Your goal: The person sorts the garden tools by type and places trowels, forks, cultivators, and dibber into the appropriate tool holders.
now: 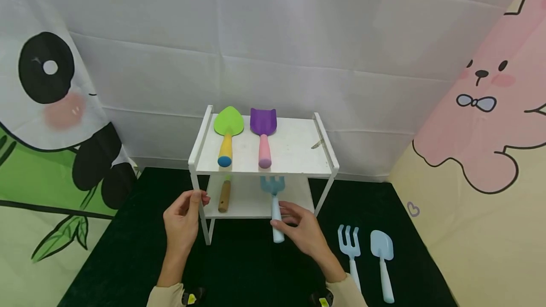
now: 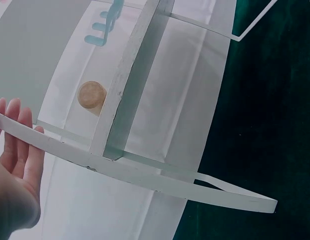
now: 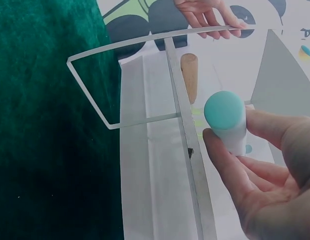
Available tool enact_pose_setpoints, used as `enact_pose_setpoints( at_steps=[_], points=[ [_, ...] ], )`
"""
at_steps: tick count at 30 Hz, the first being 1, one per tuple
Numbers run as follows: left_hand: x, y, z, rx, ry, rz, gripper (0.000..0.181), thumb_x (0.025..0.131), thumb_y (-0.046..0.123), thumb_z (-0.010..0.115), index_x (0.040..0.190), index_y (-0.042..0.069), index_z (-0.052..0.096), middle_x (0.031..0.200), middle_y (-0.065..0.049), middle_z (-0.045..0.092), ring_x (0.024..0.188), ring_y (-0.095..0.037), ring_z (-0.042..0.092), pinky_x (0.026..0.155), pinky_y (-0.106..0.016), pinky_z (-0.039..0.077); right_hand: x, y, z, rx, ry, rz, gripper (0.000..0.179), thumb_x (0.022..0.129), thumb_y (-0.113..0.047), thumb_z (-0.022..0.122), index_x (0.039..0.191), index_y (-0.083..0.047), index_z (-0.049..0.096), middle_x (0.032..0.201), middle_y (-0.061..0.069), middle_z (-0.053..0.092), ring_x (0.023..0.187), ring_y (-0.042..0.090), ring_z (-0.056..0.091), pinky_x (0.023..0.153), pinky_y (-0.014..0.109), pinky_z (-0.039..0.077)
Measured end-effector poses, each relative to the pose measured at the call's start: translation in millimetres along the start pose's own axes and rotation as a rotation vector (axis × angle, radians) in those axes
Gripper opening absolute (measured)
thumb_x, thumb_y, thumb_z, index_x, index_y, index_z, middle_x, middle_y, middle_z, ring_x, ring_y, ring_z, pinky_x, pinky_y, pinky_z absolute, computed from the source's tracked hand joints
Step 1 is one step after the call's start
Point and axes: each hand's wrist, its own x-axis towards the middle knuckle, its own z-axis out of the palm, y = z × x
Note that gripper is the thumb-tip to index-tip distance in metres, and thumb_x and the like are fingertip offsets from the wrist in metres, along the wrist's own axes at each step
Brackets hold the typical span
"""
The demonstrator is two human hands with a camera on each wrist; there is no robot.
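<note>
My right hand (image 1: 306, 230) pinches the handle of a light blue toy garden fork (image 1: 273, 186) between thumb and fingers. The fork's prongs reach in over the lower shelf of a white two-tier rack (image 1: 294, 148); its handle end sticks out in front. In the right wrist view the handle's round turquoise end (image 3: 223, 110) faces the camera. My left hand (image 1: 182, 221) grips the rack's front left post (image 2: 60, 146) with thumb and fingers. A wooden-handled tool (image 1: 224, 195) lies at the left of the lower shelf, its head mostly hidden under the top shelf.
On the top shelf lie a green spade with a yellow handle (image 1: 228, 124) and a purple shovel with a pink handle (image 1: 263, 124). Right of the rack, a second light blue fork (image 1: 350, 245) and a light blue shovel (image 1: 382, 246) lie on the dark green cloth (image 1: 247, 269).
</note>
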Motion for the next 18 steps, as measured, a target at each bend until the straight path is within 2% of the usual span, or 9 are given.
enact_pose_setpoints(
  at_steps=[4, 11, 18],
  points=[
    [0.1, -0.5, 0.2, 0.002, 0.002, 0.002, 0.02, 0.106, 0.006, 0.056, 0.103, -0.004, 0.072, 0.092, -0.001, 0.074, 0.084, -0.007, 0.07, 0.086, -0.014, 0.053, 7.5, 2, 2, 0.001, 0.001, -0.001, 0.051, 0.095, -0.019, 0.076, 0.139, 0.002, 0.058, 0.127, 0.021, 0.068, 0.104, 0.028, 0.073, 0.088, 0.034, 0.059],
    [0.6, 0.2, 0.5, -0.001, -0.001, 0.017, 0.02, 0.106, 0.006, 0.055, 0.102, -0.004, 0.072, 0.092, -0.004, 0.074, 0.084, -0.007, 0.07, 0.086, -0.015, 0.053, 17.3, 0, 6, -0.013, -0.003, 0.005, 0.049, 0.095, -0.016, 0.076, 0.137, 0.003, 0.059, 0.126, 0.023, 0.068, 0.104, 0.032, 0.073, 0.09, 0.036, 0.059],
    [0.7, -1.4, 1.0, -0.001, -0.001, 0.014, 0.02, 0.107, 0.005, 0.055, 0.103, -0.005, 0.072, 0.091, 0.001, 0.073, 0.084, -0.007, 0.07, 0.085, -0.014, 0.053, 27.8, 0, 8, 0.019, 0.003, 0.016, 0.047, 0.094, -0.015, 0.076, 0.135, 0.004, 0.06, 0.126, 0.023, 0.068, 0.106, 0.033, 0.072, 0.088, 0.033, 0.059]
  ],
)
